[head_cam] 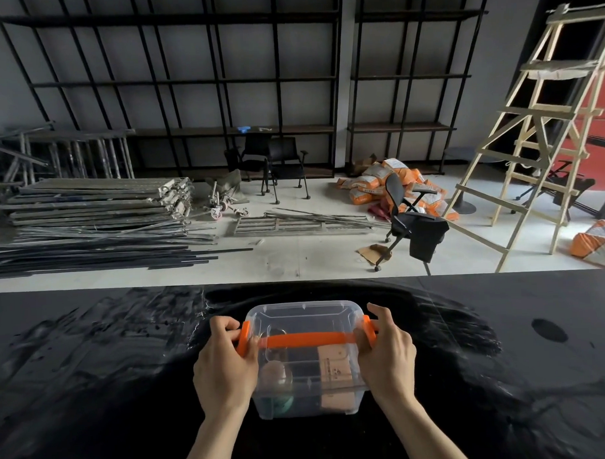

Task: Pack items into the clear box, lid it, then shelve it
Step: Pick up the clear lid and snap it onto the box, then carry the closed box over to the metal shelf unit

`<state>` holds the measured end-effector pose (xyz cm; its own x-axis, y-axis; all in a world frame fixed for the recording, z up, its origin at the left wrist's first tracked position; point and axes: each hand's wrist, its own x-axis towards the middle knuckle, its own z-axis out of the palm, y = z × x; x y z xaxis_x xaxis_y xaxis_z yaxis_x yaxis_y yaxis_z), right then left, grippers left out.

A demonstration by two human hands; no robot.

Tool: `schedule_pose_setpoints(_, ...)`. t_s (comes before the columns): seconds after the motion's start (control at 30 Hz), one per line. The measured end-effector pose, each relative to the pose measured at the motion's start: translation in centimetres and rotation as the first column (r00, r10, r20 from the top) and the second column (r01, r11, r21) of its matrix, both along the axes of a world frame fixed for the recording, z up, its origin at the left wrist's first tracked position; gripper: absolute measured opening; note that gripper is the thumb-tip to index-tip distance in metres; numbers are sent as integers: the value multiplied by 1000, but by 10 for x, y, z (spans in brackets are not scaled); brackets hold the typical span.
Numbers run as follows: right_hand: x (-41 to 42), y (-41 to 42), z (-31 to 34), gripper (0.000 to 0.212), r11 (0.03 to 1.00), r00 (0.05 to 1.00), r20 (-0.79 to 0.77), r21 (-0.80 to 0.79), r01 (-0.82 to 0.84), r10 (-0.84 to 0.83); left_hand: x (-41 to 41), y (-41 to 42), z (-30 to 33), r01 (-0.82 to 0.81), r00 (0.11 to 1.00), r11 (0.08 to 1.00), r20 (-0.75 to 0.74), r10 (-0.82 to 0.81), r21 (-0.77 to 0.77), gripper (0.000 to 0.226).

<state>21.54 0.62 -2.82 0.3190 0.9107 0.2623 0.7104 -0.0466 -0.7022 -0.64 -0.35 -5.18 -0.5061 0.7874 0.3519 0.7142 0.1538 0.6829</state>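
The clear box [308, 397] stands on the black table [93, 374] right in front of me, with its clear lid [302, 315] on top. An orange handle [305, 339] lies across the lid between two orange side latches. My left hand [227, 362] grips the left latch [244, 337]. My right hand [387, 350] grips the right latch [367, 330]. Through the plastic I see a pale round item [273, 371], a green item [283, 403] below it and a beige carton [335, 369].
Beyond the table's far edge, black wall shelving [220, 81] spans the back wall. On the floor lie stacked metal frames [98, 205], two black chairs [274, 161], an office chair [410, 222], orange sacks [388, 185] and a wooden ladder [537, 128] at right.
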Motion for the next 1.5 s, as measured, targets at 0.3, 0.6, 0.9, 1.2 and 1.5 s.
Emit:
schedule_pose_setpoints(0.3,2,5,-4,28,999,998,68,38,-14,11,1,-1,-1,22,1000,1000,-5,-22,2,38)
schedule_pose_setpoints(0.6,21,17,-15,72,928,654,-755,-204,-312,54,-7,5,6,272,569,961,796,-207,55,63)
schedule_pose_setpoints(0.9,16,18,-26,58,929,504,-864,-184,-322,4,3,10,-2,332,422,943,893,-158,10,72)
schedule_pose_setpoints(1.2,88,-4,-13,59,976,569,-822,-141,-166,-22,73,18,14,490,416,871,866,-276,43,69)
schedule_pose_setpoints(1.5,183,-97,14,64,977,620,-761,-88,194,-191,187,17,22,792,227,601,863,-452,107,68)
